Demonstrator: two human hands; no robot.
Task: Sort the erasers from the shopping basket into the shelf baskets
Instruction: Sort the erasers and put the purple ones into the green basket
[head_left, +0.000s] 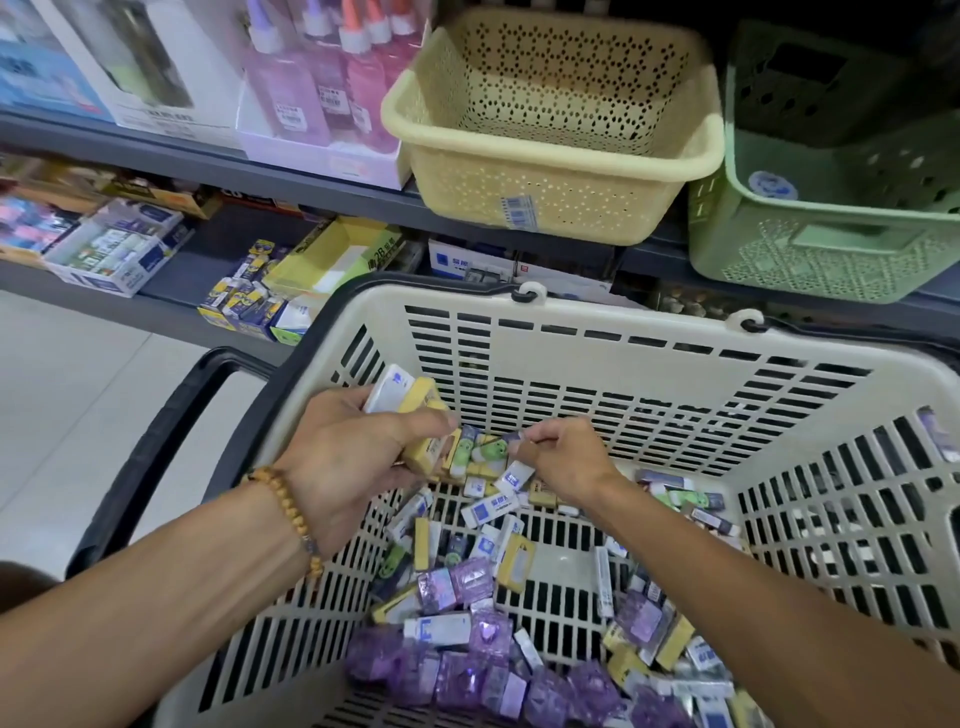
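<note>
Green basket (831, 244): right side cut off by frame edge.
Shopping basket (571, 317): near rim out of frame, below its eraser pile.
Right hand (563, 457): fingertips blurred; the item pinched cannot be told.
Eraser labels: print too small to read.
Left hand (343, 457): hides the lower part of its erasers (410, 395).

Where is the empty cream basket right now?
In the head view the cream basket sits on the upper shelf, top centre, between the glue bottles on its left and the green basket on its right, above the shopping basket.
</note>
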